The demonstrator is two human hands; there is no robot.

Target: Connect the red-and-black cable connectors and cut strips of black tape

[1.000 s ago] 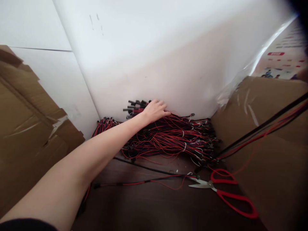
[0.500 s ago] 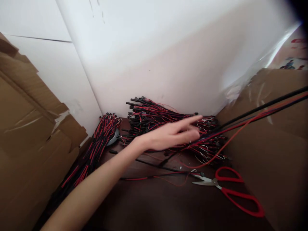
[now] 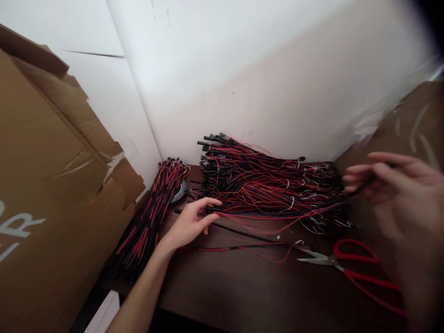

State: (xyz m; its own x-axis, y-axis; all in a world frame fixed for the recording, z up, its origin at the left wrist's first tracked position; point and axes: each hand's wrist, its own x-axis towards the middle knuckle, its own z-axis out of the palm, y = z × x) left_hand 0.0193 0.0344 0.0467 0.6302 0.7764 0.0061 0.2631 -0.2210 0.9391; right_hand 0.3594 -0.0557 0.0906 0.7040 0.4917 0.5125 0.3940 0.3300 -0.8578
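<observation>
My left hand [image 3: 194, 221] is at the near left edge of a big pile of wire harnesses, its thumb and fingers closed around the black end of one wire harness [image 3: 263, 215]. That harness, with red and dark wires and black sleeving, runs to the right in front of the pile. Its other end is pinched in my right hand [image 3: 395, 194], raised at the right and partly blurred. The pile of wire harnesses [image 3: 243, 162] lies behind, several bundles tied with pale ties. A loose harness [image 3: 225, 248] rests on the dark table [image 3: 263, 286] below.
Red-handled scissors [image 3: 329, 261] lie spread at the right, below my right hand. Another harness bundle [image 3: 149, 212] stretches along the left, beside a grey round object [image 3: 178, 193]. Cardboard boxes flank both sides: the left box [image 3: 45, 152] and right box [image 3: 409, 120]. A white wall [image 3: 243, 83] stands behind.
My left hand has drawn back leftward from over the pile and closed on the harness end. My right hand has come into view with the other end; the harness now hangs lower.
</observation>
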